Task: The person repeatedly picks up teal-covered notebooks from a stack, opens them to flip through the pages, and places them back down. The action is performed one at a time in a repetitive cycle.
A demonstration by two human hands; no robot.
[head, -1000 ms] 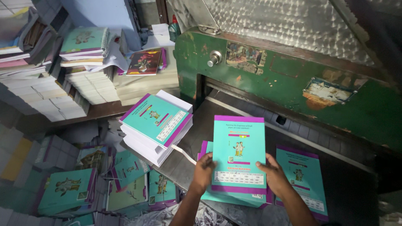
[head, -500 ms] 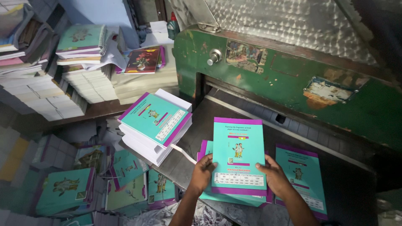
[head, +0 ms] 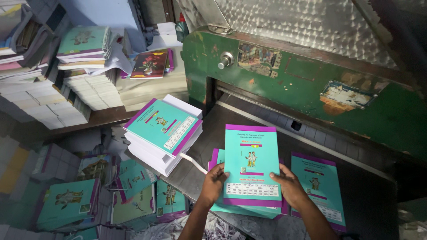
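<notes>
Two hands, left hand (head: 214, 183) and right hand (head: 290, 187), hold teal purple-edged booklets (head: 251, 164).

Two bare forearms, no sleeves in view; left hand (head: 214, 183) and right hand (head: 291, 189) ungloved, no rings on fingers (head: 221, 172), no watch or band behind fingers at wrists, short nails

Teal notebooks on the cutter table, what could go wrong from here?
The stack of teal notebooks overhangs the table's left corner and could topple onto the piles below. The left hand and right hand grip only the lower edges of the fanned small pile, so books may slip askew.
</notes>
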